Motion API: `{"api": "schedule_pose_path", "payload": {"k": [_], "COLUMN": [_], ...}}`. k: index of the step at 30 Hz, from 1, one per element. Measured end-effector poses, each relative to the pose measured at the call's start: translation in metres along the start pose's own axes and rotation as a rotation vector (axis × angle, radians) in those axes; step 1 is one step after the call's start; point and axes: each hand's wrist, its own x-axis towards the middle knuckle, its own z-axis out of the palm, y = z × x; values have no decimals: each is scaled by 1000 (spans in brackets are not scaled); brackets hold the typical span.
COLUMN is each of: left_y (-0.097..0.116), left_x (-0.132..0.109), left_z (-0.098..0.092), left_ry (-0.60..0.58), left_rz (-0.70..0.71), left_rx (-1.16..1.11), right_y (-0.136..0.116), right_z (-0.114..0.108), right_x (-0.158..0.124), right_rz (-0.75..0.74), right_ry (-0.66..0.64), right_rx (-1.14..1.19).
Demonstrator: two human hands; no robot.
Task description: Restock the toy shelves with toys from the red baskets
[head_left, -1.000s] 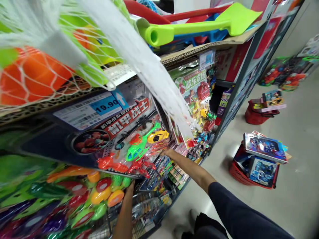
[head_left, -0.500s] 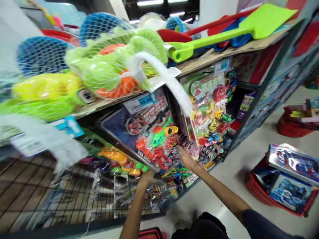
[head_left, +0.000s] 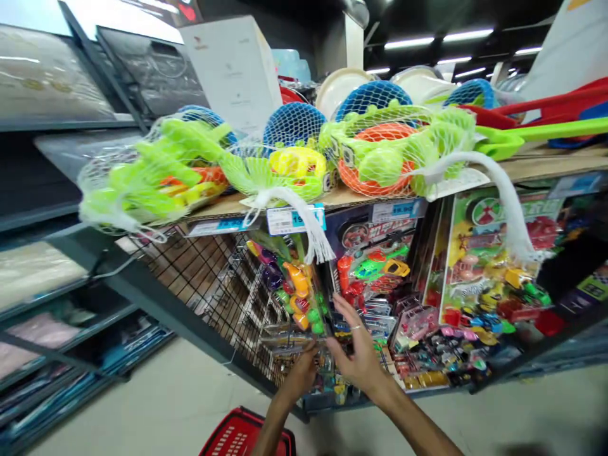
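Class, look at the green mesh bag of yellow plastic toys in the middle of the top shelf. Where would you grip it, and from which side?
Probably the white gathered tail of the green mesh bag, reached from the front and below. It hangs free over the cardboard shelf edge, narrow enough to close a hand around, while the bulging body sits crowded between neighbouring bags.

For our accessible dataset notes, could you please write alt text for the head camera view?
Two bare hands reach into hanging toy packs on a wire rack: the left hand at a clear pack, the right hand open beside it. Above, net bags of beach toys lie on the shelf; below, a red basket sits on the floor.
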Motion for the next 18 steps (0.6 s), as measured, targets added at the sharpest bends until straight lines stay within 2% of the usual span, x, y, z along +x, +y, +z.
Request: {"api": "schedule_pose_path", "payload": {"k": [2,4,7,9,11,13,16,18], "left_y": [-6,-9,-11,-17,-26,-39,-59,-69], "left_x": [-12,-9,22,47,68,83,98,105], "left_z": [-28,-71,-149,-193,-224,-241,-251,-253], "left_ry": [177,458,940,1136,1191,1136,1034,1033], "left_rz": [-81,-137,-135,-154,-150,-98,-8,-2], "left_rx": [-129,-294,-479,-462,-443,-491,-600,-604], "right_y": [-5,4,31,48,60,68,75,80], "right_z": [33,62,93,101,103,101,100,102], "right_x": [23,43,68,82,96,110,125,131], "right_rz": [-27,-14,48,82,91,88,88,120], "right_ry": [-51,-6,162,238,246,224,233,244], "right_rx": [-21,-65,-134,-161,-166,-163,-175,-190]}}
